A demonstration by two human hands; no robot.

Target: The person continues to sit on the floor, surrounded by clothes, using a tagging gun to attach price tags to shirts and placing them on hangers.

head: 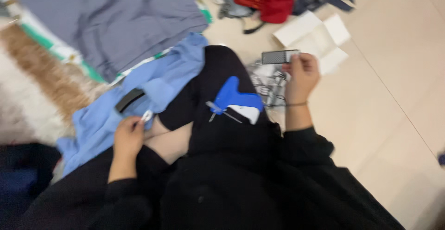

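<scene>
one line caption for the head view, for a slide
Left hand pinches a light blue garment; right hand holds a grey card; blue tagging gun on lap.

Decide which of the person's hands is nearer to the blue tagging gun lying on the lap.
Right. The right hand, holding a small dark card, is just right of the blue tagging gun; the left hand is farther left, pinching a tag on the light blue garment.
</scene>
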